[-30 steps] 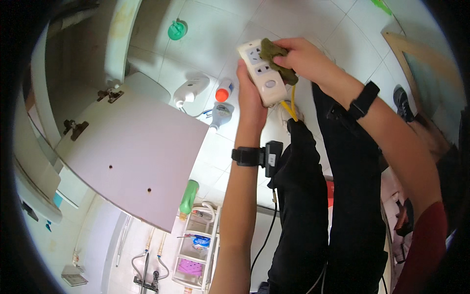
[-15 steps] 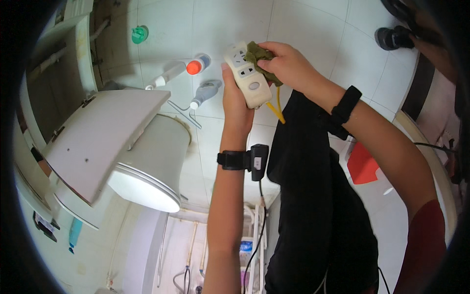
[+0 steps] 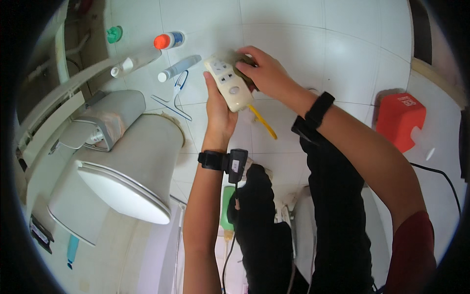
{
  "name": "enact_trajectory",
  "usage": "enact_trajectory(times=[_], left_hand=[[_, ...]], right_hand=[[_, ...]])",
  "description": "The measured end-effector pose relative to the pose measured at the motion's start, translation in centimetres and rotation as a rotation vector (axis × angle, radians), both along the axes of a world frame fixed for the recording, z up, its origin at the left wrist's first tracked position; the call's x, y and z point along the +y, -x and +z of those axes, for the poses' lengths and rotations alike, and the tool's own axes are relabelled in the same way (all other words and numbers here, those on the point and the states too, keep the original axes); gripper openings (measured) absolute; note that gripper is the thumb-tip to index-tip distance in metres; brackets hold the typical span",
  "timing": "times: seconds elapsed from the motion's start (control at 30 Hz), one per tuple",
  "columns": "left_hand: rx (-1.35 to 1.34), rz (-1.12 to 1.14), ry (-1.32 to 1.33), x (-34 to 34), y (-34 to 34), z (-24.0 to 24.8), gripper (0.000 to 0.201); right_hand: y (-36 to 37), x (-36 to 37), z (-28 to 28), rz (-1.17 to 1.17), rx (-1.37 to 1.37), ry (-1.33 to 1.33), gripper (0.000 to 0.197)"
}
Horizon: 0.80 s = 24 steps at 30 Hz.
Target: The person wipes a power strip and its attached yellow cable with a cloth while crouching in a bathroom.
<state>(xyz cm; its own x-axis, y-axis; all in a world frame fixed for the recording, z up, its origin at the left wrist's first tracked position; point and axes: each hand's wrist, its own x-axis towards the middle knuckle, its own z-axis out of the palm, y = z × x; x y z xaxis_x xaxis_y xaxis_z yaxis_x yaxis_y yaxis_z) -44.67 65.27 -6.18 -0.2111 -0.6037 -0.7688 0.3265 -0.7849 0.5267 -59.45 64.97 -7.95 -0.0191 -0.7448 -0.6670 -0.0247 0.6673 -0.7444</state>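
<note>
A cream power strip [image 3: 232,91] with several sockets and a round-cornered switch is held tilted above the tiled floor. My left hand [image 3: 219,112] grips it along its left side and lower end, thumb on the edge. A yellow cord [image 3: 264,122] hangs from its near end. Closed on a crumpled olive-green cloth [image 3: 243,62], my right hand [image 3: 268,72] presses it along the strip's upper right side. The cloth is smeared by motion, and the fingertips behind the strip are hidden. Both wrists wear black straps.
A white toilet [image 3: 125,193] stands at left, near a grey box [image 3: 128,110]. Beyond lie an orange-capped bottle [image 3: 170,40], a translucent bottle [image 3: 182,67], a blue hanger [image 3: 171,107] and a green object [image 3: 114,34]. A red container [image 3: 399,120] stands at right.
The view has shifted, bringing more of the red container into sight and taking the other person's foot out. The cloth has slid slightly on the strip; my left hand keeps its hold.
</note>
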Motion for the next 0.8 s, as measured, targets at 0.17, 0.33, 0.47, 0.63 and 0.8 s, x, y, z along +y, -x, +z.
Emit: enact_trajectory(times=[0.17, 0.33, 0.47, 0.63, 0.8], left_hand=[[0.049, -0.093, -0.083, 3.8, -4.3, -5.4, 0.065], [0.09, 0.003, -0.097, 6.3, -8.6, -10.3, 0.065], [0.201, -0.039, -0.142, 6.0, -10.6, -14.2, 0.063], [0.207, 0.014, -0.155, 5.4, -11.7, -18.1, 0.062], [0.189, 0.013, -0.096, 6.0, -11.7, -20.7, 0.066]], right_hand=[[-3.8, 6.0, -6.8, -0.12, -0.015, 0.102, 0.037], [-7.5, 8.3, -12.6, -0.184, -0.217, 0.054, 0.037], [-8.0, 7.8, -15.1, -0.145, -0.239, 0.048, 0.039], [-8.9, 7.8, -18.7, -0.138, -0.304, 0.057, 0.04], [-9.3, 6.9, -19.9, -0.197, -0.307, 0.07, 0.036]])
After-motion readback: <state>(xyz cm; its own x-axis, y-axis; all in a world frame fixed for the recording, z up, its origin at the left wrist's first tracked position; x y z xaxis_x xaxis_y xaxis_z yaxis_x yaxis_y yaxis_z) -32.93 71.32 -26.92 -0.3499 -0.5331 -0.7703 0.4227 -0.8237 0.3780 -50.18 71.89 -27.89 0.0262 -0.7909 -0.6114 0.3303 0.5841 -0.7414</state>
